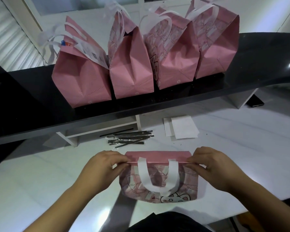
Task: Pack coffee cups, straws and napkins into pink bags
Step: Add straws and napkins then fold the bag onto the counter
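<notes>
Pink bag at the table's near edge: our left hand and right hand pinch its rim corners; we should part them evenly.

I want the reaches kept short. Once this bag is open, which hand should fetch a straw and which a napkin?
Left hand for a straw, probably: the straws lie up-left of the bag. Right hand for a napkin: the napkins lie on its side. Both hands pinch the bag's top edge now.
</notes>
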